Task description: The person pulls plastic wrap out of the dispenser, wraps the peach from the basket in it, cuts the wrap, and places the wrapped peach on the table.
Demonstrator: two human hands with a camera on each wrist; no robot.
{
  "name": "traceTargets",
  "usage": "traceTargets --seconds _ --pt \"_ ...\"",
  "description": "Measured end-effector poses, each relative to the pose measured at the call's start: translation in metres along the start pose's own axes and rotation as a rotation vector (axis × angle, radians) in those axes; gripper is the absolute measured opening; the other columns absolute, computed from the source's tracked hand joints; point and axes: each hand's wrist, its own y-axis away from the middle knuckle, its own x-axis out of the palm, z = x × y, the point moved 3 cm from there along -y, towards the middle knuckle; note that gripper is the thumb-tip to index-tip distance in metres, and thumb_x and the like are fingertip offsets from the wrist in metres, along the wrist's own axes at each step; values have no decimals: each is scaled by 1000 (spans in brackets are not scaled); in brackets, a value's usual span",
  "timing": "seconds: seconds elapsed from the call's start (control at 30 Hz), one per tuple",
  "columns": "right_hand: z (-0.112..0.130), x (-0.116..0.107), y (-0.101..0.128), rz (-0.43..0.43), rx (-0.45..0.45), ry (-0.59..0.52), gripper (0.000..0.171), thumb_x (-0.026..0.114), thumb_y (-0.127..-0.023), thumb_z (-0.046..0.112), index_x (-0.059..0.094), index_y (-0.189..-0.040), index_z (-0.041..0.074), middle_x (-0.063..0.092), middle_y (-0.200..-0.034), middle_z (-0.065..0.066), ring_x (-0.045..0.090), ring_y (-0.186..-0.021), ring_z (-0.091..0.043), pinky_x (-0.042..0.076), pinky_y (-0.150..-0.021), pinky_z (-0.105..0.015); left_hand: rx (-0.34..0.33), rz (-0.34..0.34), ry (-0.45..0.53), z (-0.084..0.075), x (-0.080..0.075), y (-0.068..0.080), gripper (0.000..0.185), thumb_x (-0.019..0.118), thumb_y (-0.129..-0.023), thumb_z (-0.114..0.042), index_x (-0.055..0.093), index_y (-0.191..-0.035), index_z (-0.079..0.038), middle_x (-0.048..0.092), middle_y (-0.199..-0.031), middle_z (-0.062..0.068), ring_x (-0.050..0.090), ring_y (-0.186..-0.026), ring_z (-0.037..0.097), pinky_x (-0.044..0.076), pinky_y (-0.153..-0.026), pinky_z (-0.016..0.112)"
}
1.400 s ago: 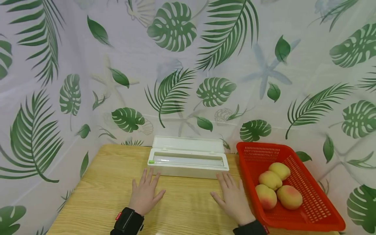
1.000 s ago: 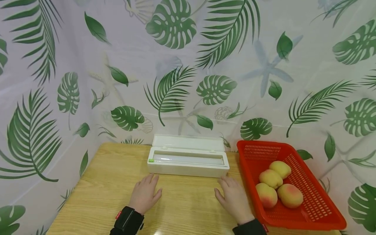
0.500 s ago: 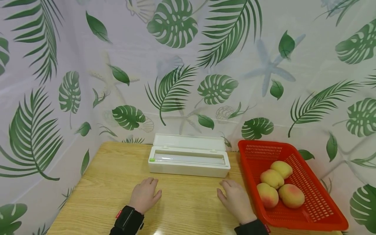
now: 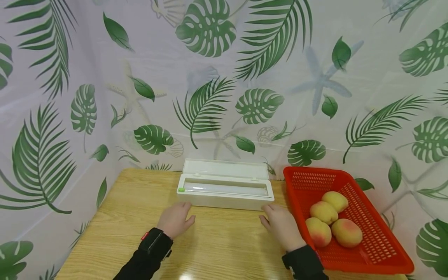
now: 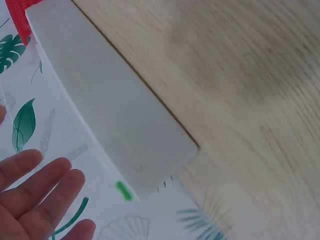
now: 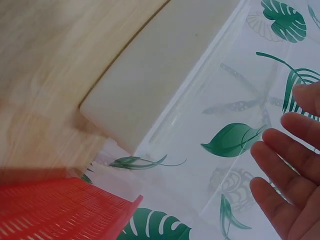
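Two hands [image 4: 174,219], one box [image 4: 224,189], four peaches [image 4: 330,221] (basket [image 4: 371,241]).

A light wooden table [image 4: 122,217] stands against a leaf-printed curtain. On it, toward the back, lies a long white box [image 4: 224,196] with its lid open. Just to the right sits a red plastic basket [image 4: 378,252] with peaches [image 4: 330,223] in it, close beside the box.

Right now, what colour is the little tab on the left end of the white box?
Bright green; the tab shows best in the left wrist view, on the box.
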Motion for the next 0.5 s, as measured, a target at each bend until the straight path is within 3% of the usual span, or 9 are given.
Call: traceTargets --seconds 0.2,0.5 --pt "-9 4 -19 44 -43 9 18 74 -68 10 62 -81 5 60 -75 -6 56 -66 -20 48 -57 -29 -35 55 101 7 5 -23 22 61 -82 -16 59 -98 -1 61 -93 11 59 -84 24 47 -69 35" --pt "-27 26 -42 135 -52 65 17 74 -69 9 59 -77 5 56 -71 -6 54 -64 -21 48 -53 -29 -2 43 2 20 20 -55 16 63 -82 -13 62 -94 -3 59 -97 8 56 -90 22 46 -75 30"
